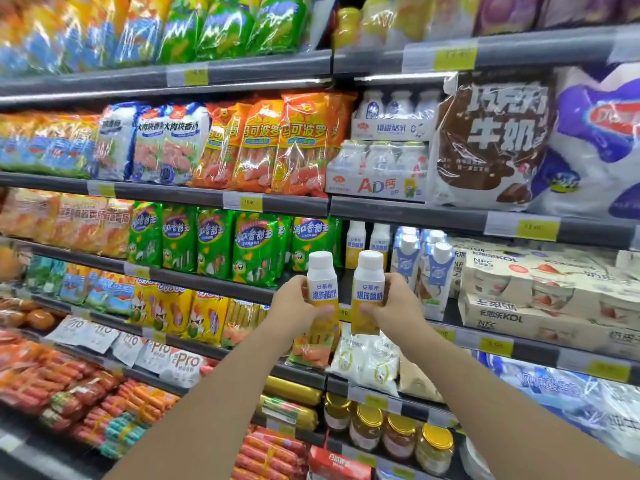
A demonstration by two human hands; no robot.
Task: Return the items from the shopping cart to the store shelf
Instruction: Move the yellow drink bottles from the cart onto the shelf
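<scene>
The left hand (294, 303) and right hand (394, 301) are each gripping a yogurt bottle (321, 289), needing placement beside the matching bottles (367, 242) just beyond.

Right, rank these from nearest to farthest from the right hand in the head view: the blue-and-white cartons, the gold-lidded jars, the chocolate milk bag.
1. Blue-and-white cartons: on the shelf just right of the right hand, nearest.
2. Gold-lidded jars: on a lower shelf, below the hand.
3. Chocolate milk bag: one shelf up and to the right, farthest.
</scene>
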